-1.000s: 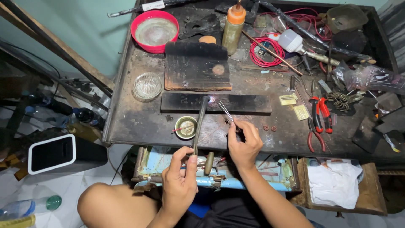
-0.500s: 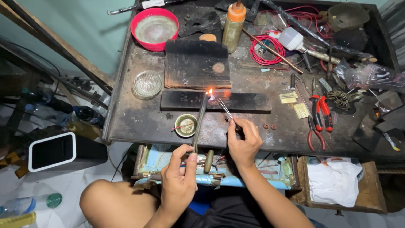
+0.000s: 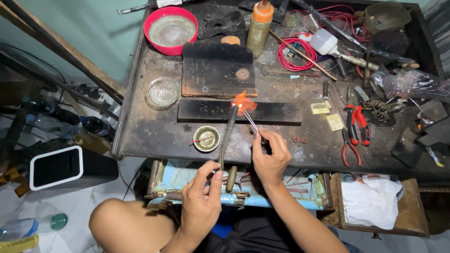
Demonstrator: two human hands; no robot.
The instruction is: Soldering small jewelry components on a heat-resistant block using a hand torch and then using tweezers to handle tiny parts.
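Head view only. Torch (image 3: 228, 136) is gripped in left hand (image 3: 202, 199), lower centre of frame, fingers closed round its handle; nozzle is angled up toward frame centre. Orange flame (image 3: 243, 102) is seen at the tip, over the dark rectangular block (image 3: 239, 112) lying flat on the bench (image 3: 154, 133), probably placed there as a heat-proof backing. Tweezers (image 3: 251, 122) are pinched shut by right hand (image 3: 272, 157), fingers tight on the shanks, tips held inside the flame. The workpiece at the tips is too small and too washed out by glare to be identified. Both tools are held long, likely so the hands are kept back from the heat. Small brass dish (image 3: 206, 138) sits just left of the torch, within easy reach. Red-handled pliers (image 3: 354, 129) lie well apart, right of frame. Red bowl (image 3: 170, 29) is parked at upper left.
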